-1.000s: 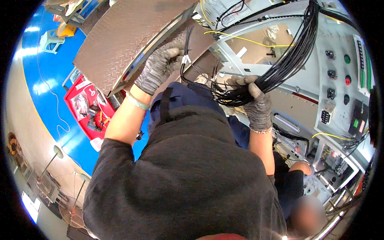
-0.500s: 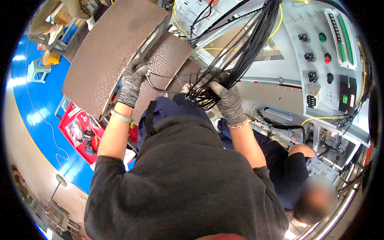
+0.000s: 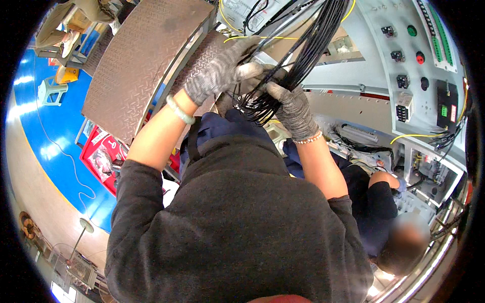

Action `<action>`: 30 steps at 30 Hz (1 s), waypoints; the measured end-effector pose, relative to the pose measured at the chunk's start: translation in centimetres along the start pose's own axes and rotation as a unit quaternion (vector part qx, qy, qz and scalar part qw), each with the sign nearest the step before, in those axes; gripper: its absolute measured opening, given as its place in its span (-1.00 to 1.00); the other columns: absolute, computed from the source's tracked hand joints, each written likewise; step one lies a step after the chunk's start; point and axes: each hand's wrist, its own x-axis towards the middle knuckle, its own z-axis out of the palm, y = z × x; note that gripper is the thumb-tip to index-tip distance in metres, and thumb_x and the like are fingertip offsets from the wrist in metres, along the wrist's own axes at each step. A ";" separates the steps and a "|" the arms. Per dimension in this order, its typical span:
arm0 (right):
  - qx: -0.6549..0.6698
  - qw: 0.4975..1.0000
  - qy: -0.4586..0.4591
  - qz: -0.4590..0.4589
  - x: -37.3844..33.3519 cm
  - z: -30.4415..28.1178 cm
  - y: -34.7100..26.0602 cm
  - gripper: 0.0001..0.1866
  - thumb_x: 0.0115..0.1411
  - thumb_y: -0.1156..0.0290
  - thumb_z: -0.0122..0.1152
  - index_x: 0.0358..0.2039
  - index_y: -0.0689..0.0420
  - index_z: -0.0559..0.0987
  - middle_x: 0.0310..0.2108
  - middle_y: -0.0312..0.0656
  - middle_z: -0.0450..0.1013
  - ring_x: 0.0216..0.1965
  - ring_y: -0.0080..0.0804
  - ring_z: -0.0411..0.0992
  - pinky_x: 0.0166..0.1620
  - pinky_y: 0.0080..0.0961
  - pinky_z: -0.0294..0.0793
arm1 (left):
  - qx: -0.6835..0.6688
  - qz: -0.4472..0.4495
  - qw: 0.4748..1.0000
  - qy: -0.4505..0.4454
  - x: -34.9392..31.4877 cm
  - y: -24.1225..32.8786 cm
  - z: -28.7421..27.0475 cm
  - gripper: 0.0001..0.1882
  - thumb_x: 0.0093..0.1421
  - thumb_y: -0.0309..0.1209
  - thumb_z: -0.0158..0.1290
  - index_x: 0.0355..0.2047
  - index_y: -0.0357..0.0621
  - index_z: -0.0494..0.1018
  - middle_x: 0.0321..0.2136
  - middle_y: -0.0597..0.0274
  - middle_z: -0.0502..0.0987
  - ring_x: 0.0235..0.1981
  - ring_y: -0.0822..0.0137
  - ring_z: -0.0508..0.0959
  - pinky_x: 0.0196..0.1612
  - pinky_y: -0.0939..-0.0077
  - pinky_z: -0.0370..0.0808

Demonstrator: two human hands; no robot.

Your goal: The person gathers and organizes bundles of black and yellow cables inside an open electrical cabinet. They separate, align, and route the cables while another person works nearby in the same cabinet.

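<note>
My right hand (image 3: 295, 113), in a grey knit glove, is closed around a thick bundle of thin black cables (image 3: 316, 48), with its thumb across the front. Below its grip the cables hang in loose loops. My left hand (image 3: 220, 73), gloved alike, is at the left side of the bundle. Its upper fingers stretch toward the cables and its thumb stands apart below them. Some of its fingertips overlap the cables, so their contact is hard to make out.
A brown metal step platform (image 3: 146, 60) stands at the left, with a red tool case (image 3: 103, 159) beside it. On the right is a grey cabinet panel (image 3: 376, 60) with switches and terminal strips. Another person's arm (image 3: 383, 181) is close by at the lower right.
My left hand has moved right and up from the platform's edge to the cable bundle. The cable it held out to the left is no longer stretched there. My right hand keeps its grip.
</note>
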 end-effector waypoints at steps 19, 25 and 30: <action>-0.389 0.904 0.169 -0.061 -5.7 -7.7 6.5 -0.71 0.09 0.45 0.08 -0.14 0.19 0.45 -0.21 -0.10 0.45 -0.15 -0.33 0.42 -0.07 -0.43 0.39 | -0.363 -0.159 0.918 0.031 3.4 4.2 5.0 -0.75 0.12 -0.27 0.05 -0.39 -0.24 0.42 -0.59 0.29 0.46 -0.51 0.43 0.47 -0.35 0.52 0.44; -0.509 0.837 0.127 -0.151 -5.2 -8.7 9.0 -0.67 -0.04 0.48 0.07 -0.19 0.08 0.49 -0.29 -0.02 0.45 -0.20 -0.05 0.38 -0.09 -0.24 0.35 | -0.520 -0.149 0.837 -0.076 3.1 3.6 4.4 -0.79 0.19 -0.23 -0.04 -0.25 -0.05 0.30 -0.61 0.49 0.12 -0.52 0.49 0.21 0.09 0.12 0.27; -0.493 0.849 0.152 -0.114 -7.2 -9.2 8.8 -0.74 -0.07 0.46 0.08 -0.28 0.08 0.51 -0.37 0.00 0.45 -0.28 -0.03 0.38 -0.16 -0.19 0.35 | -0.545 -0.176 0.818 -0.053 2.8 4.3 4.4 -0.82 0.20 -0.26 -0.04 -0.33 -0.07 0.30 -0.59 0.47 0.17 -0.48 0.48 0.28 0.15 0.08 0.20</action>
